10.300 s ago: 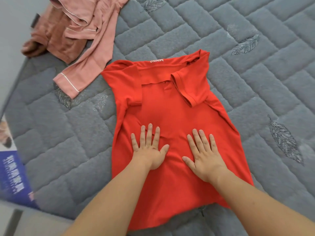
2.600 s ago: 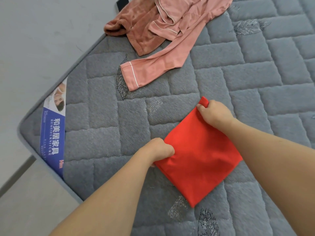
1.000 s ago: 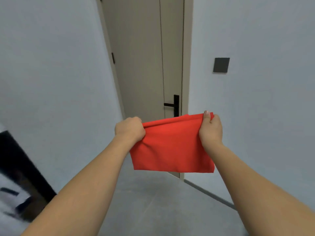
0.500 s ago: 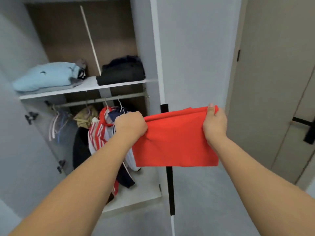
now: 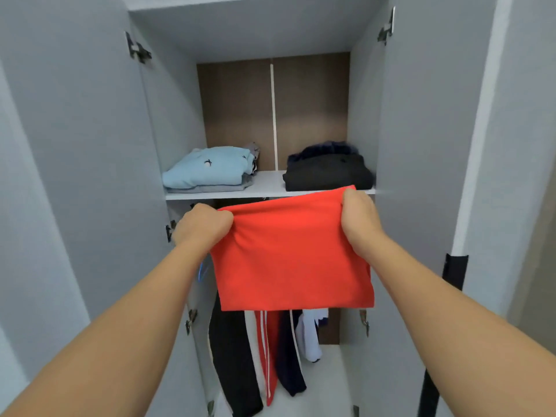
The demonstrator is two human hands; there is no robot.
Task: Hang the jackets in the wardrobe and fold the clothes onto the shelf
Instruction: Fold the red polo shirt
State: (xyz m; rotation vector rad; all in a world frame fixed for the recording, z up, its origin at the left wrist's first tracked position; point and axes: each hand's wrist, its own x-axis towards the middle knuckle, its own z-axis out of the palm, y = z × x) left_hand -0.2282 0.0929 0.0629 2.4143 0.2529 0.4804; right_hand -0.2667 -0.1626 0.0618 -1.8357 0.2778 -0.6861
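Head view: an open wardrobe (image 5: pixel 421 145) is faced, with the folded red shirt (image 5: pixel 291 254) held up in front of it, just below the front edge of the shelf (image 5: pixel 264 188).
Step in hand: judged to be the carrying of the red shirt up onto the shelf; no part of it rests there yet.
Landmark: all places below are given relative to the shelf.
On the shelf: a light blue folded pile (image 5: pixel 210 170) lies at its left end and a black folded pile (image 5: pixel 328 173) at its right end, with a bare strip of board between them.
Below the shelf: hanging jackets (image 5: pixel 264 350) are seen under the lower edge of the red shirt.
Left hand: the left hand (image 5: pixel 204 227) is closed in a fist, its fingers curled round the upper left corner of the cloth, which is bunched there.
Right hand: the right hand (image 5: pixel 358 221) grips the upper right corner, fingers curled over the top edge; the fingertips are hidden behind the cloth.
Arms: both forearms are stretched forward and upward, roughly parallel, with the cloth taut between the fists.
Advice: the fold should be kept level and lifted clear of the shelf's edge before being slid in, so the hanging half is not caught and dragged open.
Placement: the gap between the piles looks narrow, so a lay on top of one pile may be needed.
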